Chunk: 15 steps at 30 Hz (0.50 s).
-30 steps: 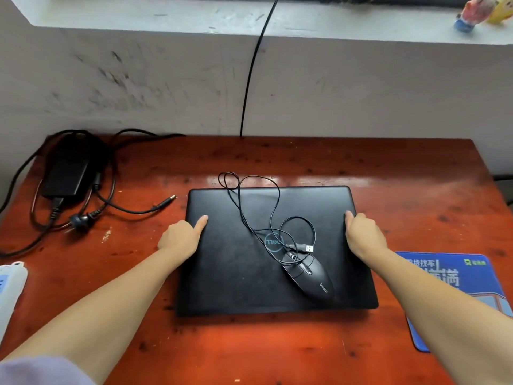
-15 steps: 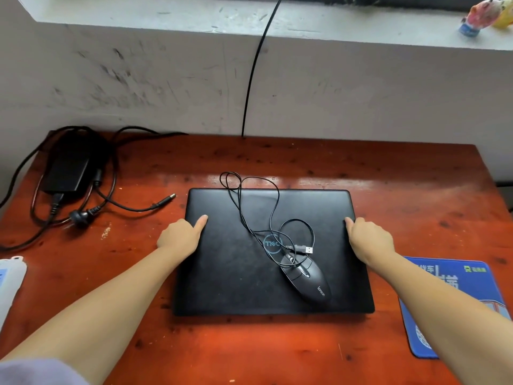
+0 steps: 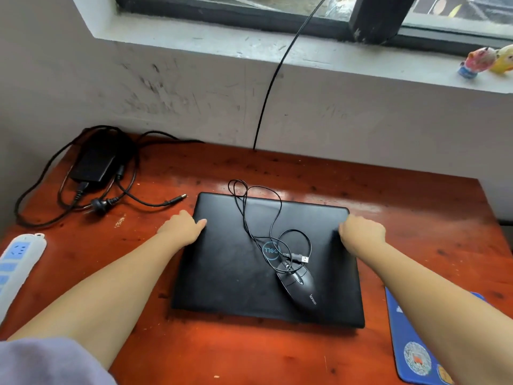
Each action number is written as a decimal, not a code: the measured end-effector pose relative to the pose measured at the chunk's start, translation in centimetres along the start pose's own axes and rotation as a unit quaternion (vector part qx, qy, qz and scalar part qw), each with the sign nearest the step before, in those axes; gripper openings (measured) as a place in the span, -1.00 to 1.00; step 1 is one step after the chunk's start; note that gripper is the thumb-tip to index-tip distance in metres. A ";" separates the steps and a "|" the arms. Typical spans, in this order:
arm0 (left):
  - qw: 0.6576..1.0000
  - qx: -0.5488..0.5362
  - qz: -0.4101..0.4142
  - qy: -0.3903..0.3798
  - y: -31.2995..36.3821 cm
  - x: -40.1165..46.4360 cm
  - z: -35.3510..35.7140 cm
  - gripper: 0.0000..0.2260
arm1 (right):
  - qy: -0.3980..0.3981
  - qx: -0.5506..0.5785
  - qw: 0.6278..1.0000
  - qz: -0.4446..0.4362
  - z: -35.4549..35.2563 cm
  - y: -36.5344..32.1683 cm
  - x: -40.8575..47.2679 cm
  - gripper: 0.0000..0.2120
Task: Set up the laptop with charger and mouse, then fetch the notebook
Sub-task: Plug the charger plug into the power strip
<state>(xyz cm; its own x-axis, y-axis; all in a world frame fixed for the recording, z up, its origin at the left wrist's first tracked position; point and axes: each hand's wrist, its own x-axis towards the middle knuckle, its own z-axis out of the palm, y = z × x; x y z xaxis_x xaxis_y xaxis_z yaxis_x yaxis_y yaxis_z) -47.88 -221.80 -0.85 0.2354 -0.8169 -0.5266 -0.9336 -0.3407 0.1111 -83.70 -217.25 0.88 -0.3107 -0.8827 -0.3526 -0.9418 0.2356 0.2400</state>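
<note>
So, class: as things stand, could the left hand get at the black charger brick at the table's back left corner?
Probably yes: the left hand grips the closed black laptop's edge; only bare red table and loose cable separate it from the black charger brick.

Bare desk lay open behind the closed laptop up to the wall. The charger and its looped cables crowded the far left corner, a power strip (partly cut off) the left edge, a mouse pad the near right

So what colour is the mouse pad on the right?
Blue, with printed graphics; the mouse pad shows in the head view.
</note>
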 end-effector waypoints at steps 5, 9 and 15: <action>0.985 -0.063 0.090 0.137 0.1 -3.7 -3.4 -0.63 | 0.131 0.010 0.983 -0.129 -4.5 -4.2 0.1 -0.72; 0.964 -0.120 0.134 0.195 -1.6 -7.5 -3.6 -0.69 | 0.195 0.048 0.952 -0.232 -6.0 -8.7 -2.0 -0.72; 0.961 -0.146 0.075 0.223 -7.4 -11.0 -1.5 -0.71 | 0.204 0.094 0.906 -0.358 -5.9 -15.6 -5.4 -0.73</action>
<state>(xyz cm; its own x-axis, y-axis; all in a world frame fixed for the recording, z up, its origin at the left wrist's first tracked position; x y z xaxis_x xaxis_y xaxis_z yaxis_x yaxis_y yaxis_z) -43.16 -210.97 5.40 0.2569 -0.9631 -0.0805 -0.8662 -0.2664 0.4227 -66.58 -218.53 4.44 0.4257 -0.9047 0.0165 -0.9006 -0.4254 -0.0891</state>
